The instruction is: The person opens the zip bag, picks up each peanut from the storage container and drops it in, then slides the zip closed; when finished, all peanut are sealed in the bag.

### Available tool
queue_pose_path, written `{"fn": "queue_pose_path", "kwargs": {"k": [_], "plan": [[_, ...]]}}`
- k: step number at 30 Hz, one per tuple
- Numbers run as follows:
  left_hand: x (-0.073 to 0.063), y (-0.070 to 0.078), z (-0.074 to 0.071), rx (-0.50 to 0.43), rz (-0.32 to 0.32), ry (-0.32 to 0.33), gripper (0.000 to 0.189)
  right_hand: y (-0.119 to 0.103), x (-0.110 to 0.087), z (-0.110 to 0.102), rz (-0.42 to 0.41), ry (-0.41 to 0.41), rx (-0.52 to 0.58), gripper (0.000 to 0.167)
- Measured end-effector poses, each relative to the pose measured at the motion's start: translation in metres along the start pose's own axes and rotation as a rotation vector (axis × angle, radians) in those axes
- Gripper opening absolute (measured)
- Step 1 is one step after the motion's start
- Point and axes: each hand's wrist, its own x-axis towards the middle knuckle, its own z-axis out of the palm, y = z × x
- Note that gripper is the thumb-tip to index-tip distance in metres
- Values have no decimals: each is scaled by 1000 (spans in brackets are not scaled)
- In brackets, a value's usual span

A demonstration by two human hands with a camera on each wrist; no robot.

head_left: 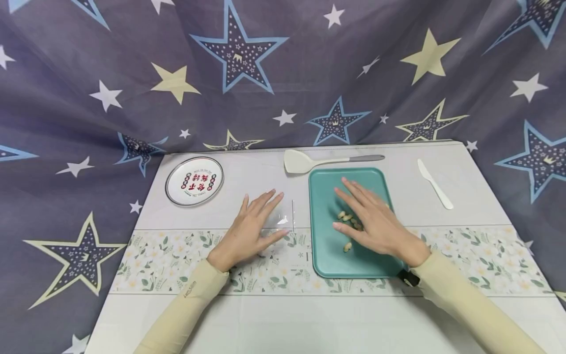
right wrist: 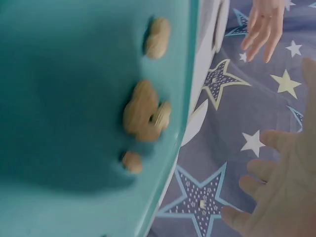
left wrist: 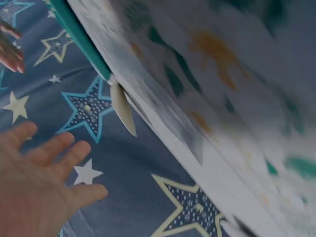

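My left hand [head_left: 249,231] hovers with spread fingers beside a clear plastic bag [head_left: 285,214] on the table; in the left wrist view this hand [left wrist: 44,187] holds nothing. Over a teal tray [head_left: 321,246] is my right hand [head_left: 378,223], its fingers extended and apart. Several unshelled peanuts [head_left: 347,247] lie in the tray, some hidden beneath that hand. The right wrist view shows peanuts [right wrist: 143,111] close together on the tray [right wrist: 74,197], with the right hand [right wrist: 279,187] above and holding nothing.
A white spatula [head_left: 300,162] with a grey handle lies behind the tray. A round white plate [head_left: 177,187] with red characters stands at the back left. To the right rests a white plastic knife [head_left: 434,183]. A star-patterned curtain [head_left: 265,118] hangs behind the table.
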Motion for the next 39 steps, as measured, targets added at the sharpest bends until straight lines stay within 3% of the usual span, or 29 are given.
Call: {"fn": "queue_pose_path", "kwargs": {"k": [8, 11, 14, 18, 22, 28, 39], "plan": [[7, 6, 1, -188, -105, 194, 47, -16, 16, 3, -54, 87, 214, 72], [10, 8, 3, -236, -162, 224, 30, -24, 22, 6, -27, 67, 305, 66], [13, 9, 4, -272, -208, 241, 18, -31, 29, 11, 6, 21, 466, 57], [18, 9, 7, -300, -264, 226, 16, -39, 37, 19, 66, -16, 642, 41], [23, 9, 11, -337, -309, 166, 18, -45, 43, 27, 149, -19, 690, 32], [27, 8, 15, -364, -325, 134, 17, -52, 53, 38, 259, -75, 727, 35], [31, 3, 22, -355, -375, 53, 18, -68, 67, 53, 411, -210, 998, 47]]}}
